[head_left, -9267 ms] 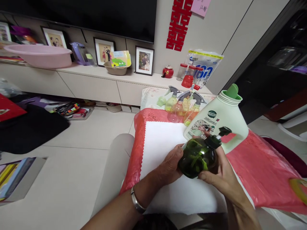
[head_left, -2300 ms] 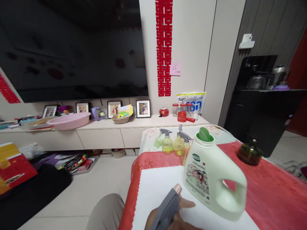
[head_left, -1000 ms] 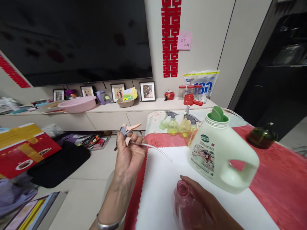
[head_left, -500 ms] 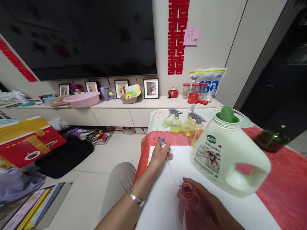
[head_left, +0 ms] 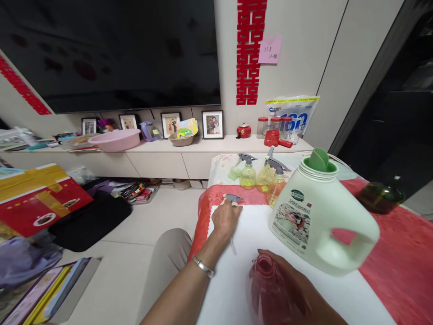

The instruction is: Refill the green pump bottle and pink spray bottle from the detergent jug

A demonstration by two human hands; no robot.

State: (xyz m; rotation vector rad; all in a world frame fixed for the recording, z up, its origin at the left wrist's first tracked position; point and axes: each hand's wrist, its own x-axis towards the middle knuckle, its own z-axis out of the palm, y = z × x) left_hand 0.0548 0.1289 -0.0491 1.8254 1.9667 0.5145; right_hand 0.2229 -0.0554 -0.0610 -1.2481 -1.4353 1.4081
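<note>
- The pale-green jug (head_left: 324,225) stood on the white cloth (head_left: 250,230), just beyond the pink bottle (head_left: 265,293).
- That bottle was uncapped, mouth up, with the right hand (head_left: 296,286) wrapped round its side.
- The grey sprayer head (head_left: 234,197) sat within the closed left hand (head_left: 223,221), seemingly being laid down; next called for, probably, an easy release with the bottle steady.
- The thin tube (head_left: 233,247) trailed below that hand, apart from the bottle.

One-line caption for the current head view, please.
Left hand holds a gray spray head while the right hand holds an uncapped pink bottle near a pale green jug.
</note>
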